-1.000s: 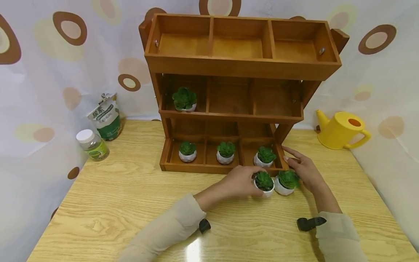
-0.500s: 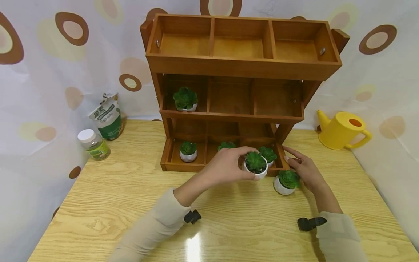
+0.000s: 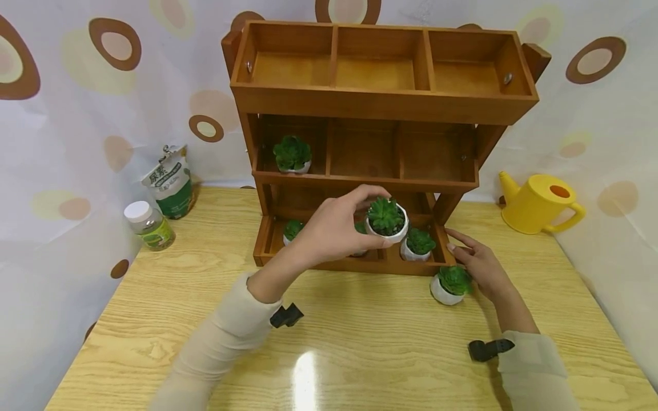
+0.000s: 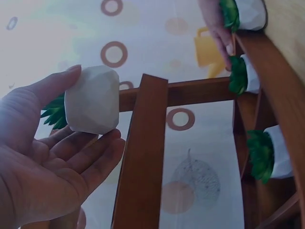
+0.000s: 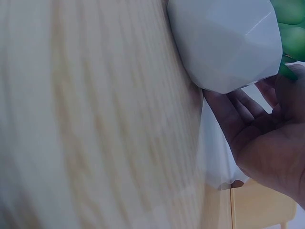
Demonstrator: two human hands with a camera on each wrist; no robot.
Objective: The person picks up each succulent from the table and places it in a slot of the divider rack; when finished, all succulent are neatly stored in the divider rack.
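Up goes potted succulent (image 3: 388, 220), clamped in fingers of left hand (image 3: 334, 227); right hand (image 3: 482, 268), fingers apart, at right edge of shelf (image 3: 382, 105); one plant (image 3: 449, 286) left on bench (image 3: 370, 337).

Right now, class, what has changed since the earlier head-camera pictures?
The left hand has carried the small potted plant it already gripped up and leftward, from beside the other pot to in front of the wooden shelf. Nothing was let go. The right hand, yellow watering can and other pot stayed put.
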